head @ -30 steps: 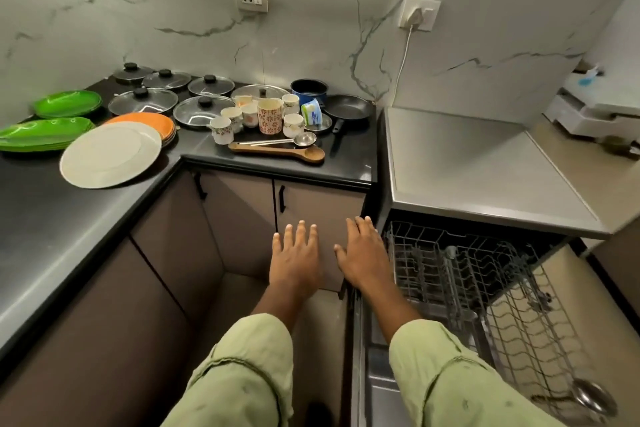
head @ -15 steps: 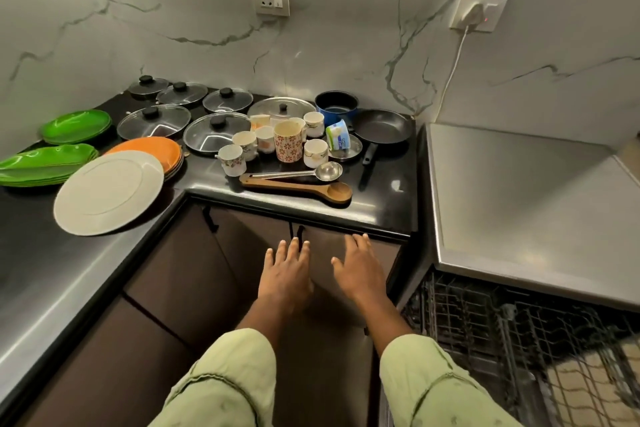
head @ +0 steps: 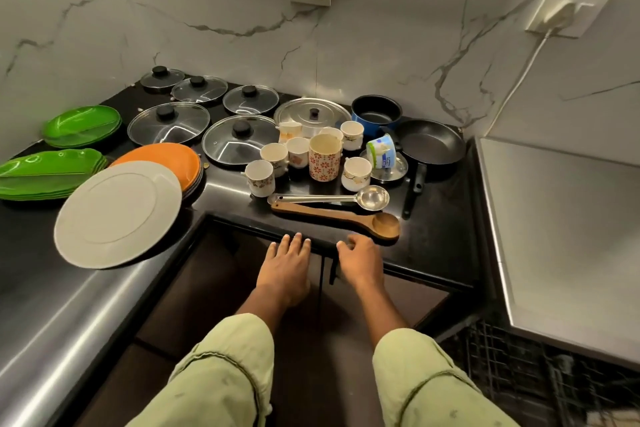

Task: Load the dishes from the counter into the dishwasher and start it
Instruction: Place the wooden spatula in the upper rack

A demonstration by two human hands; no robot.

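2 empty hands | left hand (head: pixel 285 267): fingers straight, near counter (head: pixel 440 218) edge | right hand (head: pixel 360 262): loosely curled, maybe touching it

Both hands are at the front edge of the dark surface (head: pixel 433 239), centre frame: the left hand (head: pixel 285 267) with fingers (head: pixel 297 242) straight, the right hand (head: pixel 360 263) loosely bent, holding nothing. Just above them lie a wooden spoon (head: pixel 346 218) and a steel ladle (head: pixel 332 198), side by side. Cups (head: pixel 356 173) cluster behind, a white plate (head: pixel 117 215) sits at left, and the dishwasher rack (head: pixel 519 357) shows at lower right.

Home kitchen, dark counter (head: pixel 433 246) crowded with pan lids (head: pixel 168 122), cups (head: pixel 356 173), plates (head: pixel 117 214), probably a dishwasher rack (head: pixel 540 367) lower right
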